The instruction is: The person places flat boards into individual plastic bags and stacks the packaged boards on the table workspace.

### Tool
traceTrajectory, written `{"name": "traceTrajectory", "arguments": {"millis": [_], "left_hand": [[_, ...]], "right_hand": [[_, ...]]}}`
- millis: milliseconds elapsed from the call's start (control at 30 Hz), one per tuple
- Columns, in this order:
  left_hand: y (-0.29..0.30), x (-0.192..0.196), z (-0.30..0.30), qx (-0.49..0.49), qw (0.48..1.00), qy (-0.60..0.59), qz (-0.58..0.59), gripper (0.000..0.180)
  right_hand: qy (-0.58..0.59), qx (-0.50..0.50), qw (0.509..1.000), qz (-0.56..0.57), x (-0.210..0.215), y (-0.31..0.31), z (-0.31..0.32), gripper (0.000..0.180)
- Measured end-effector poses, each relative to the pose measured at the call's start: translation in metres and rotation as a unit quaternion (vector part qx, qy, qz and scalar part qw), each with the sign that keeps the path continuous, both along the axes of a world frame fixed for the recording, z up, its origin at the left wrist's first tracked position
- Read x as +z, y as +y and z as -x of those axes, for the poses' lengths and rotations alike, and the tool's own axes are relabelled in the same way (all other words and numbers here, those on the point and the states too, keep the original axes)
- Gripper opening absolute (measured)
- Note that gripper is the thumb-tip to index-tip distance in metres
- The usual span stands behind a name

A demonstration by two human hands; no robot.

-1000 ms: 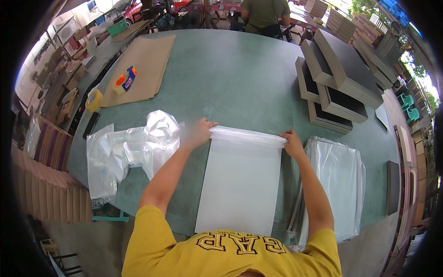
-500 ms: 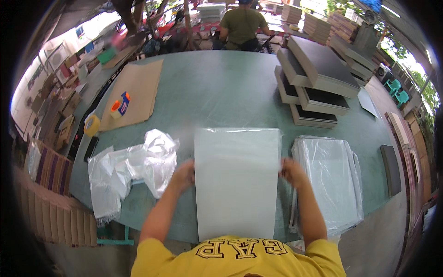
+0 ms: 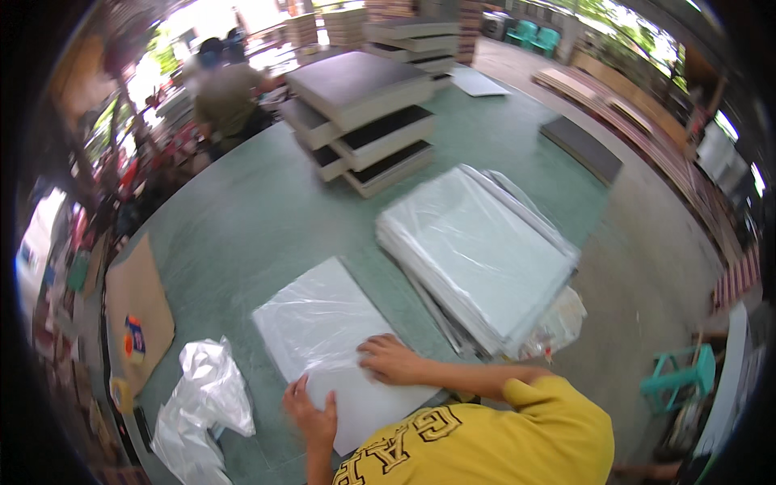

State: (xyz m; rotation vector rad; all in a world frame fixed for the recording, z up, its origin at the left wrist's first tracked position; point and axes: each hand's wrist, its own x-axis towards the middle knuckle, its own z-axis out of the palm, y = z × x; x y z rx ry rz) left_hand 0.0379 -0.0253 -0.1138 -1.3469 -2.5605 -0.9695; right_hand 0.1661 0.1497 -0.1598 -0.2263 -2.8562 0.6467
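1. Left hand (image 3: 311,414), fingers spread flat, presses the plastic-wrapped white panel (image 3: 335,347) at its 7 o'clock corner.
2. Right hand (image 3: 394,360), fingers splayed, rests on its near end.
3. The panel lies on the green tabletop (image 3: 259,210); wrapped stack (image 3: 477,255) at 2 o'clock.

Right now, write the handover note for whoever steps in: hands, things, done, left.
Left hand: flat on the near edge of the white panel in a clear bag.
Right hand: pressing on top of it.
Panel lies flat on the green table.
Done: bag looks drawn over the panel; a stack of bagged panels lies to the right.
Left: dark unbagged panels stacked farther back; spare bags at left.
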Motion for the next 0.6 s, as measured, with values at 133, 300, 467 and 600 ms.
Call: {"name": "traceTrajectory", "arguments": {"millis": [133,300,467,600], "left_hand": [[0.067,-0.012,-0.005,-0.104,0.993,0.051,0.033,0.049],[0.048,-0.068,0.077,-0.016,0.994,0.084,0.072,0.050],[-0.021,-0.042,0.036,0.020,0.994,-0.057,0.096,0.049],[-0.074,-0.057,-0.010,0.013,0.986,-0.124,0.107,0.050]], "right_hand": [[-0.010,-0.035,0.963,0.268,0.014,0.015,0.043,0.023],[-0.065,-0.058,0.989,0.123,0.037,0.022,0.026,0.029],[-0.069,-0.199,0.975,0.074,0.025,0.052,-0.036,0.049],[-0.146,-0.173,0.963,0.146,0.029,0.017,-0.074,0.049]]}}
